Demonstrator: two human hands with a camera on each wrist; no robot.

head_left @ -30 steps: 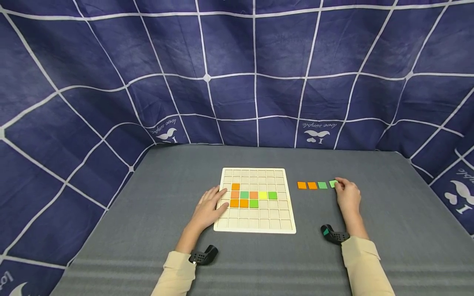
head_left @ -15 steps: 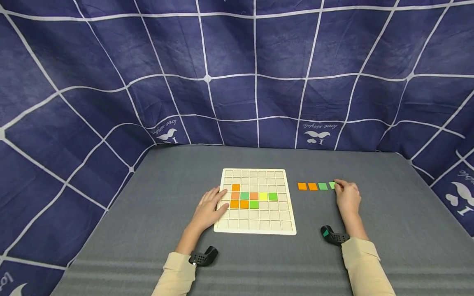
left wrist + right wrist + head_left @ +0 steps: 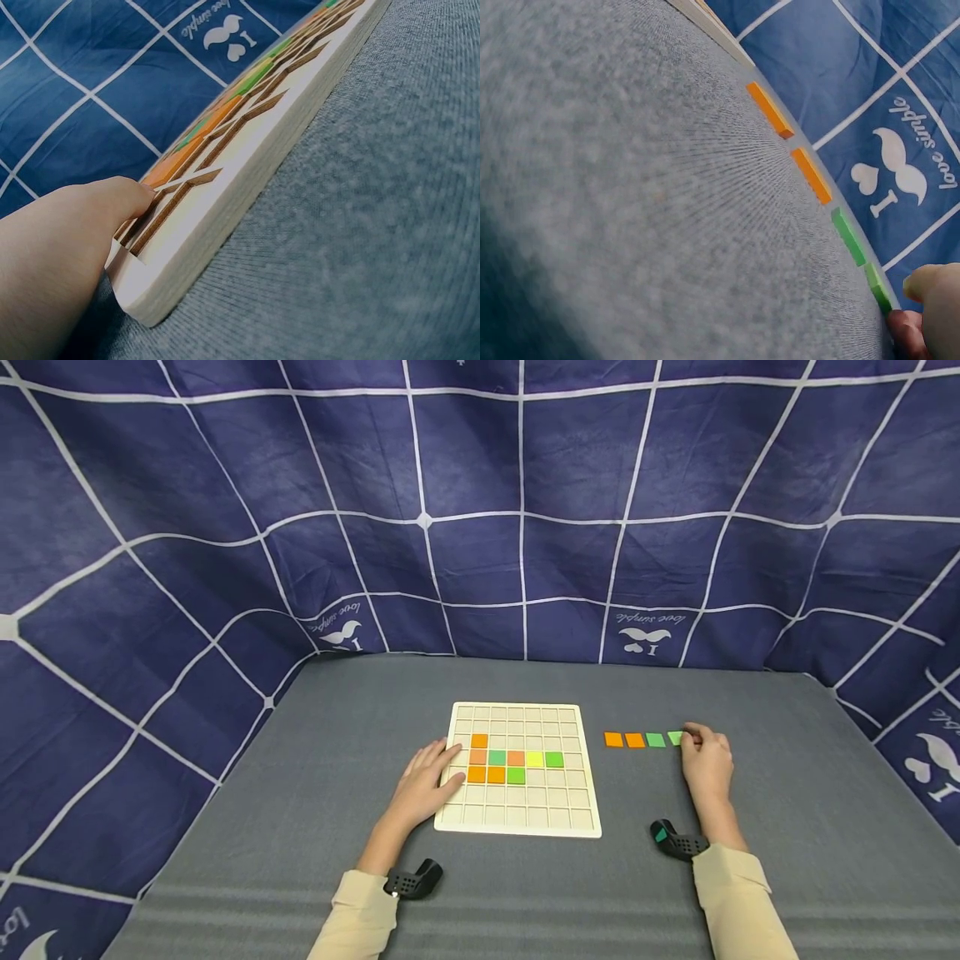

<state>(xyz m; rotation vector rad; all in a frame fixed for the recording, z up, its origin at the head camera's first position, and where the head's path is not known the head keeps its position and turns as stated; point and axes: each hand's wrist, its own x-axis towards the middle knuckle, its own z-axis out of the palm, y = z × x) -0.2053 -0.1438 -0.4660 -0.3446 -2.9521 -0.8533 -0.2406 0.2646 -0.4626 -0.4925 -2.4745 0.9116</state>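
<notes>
The right hand [image 3: 705,762] pinches the light green tile [image 3: 674,738] between thumb and fingertips; in the right wrist view the fingertips [image 3: 930,289] close on the tile's end [image 3: 877,287], which lies low on the grey table [image 3: 750,877], though whether it is flat down or just raised cannot be told. That tile is the right-hand end of a short row lying right of the board: beside it a darker green tile [image 3: 656,740], then two orange tiles [image 3: 634,740] [image 3: 613,739], each apart from the next by a small gap. The left hand [image 3: 423,781] lies flat with relaxed, straight fingers on the left edge of the wooden grid board [image 3: 517,818], holding nothing; the left wrist view shows a fingertip [image 3: 112,199] resting on the board's near corner [image 3: 195,255]. In the board sit orange, green, salmon and yellow tiles [image 3: 514,758] in a cluster near its middle-left. Both wrists wear black camera mounts below cream sleeves [image 3: 731,893]. A dark blue cloth with white lines [image 3: 480,510] hangs behind and around the table.
</notes>
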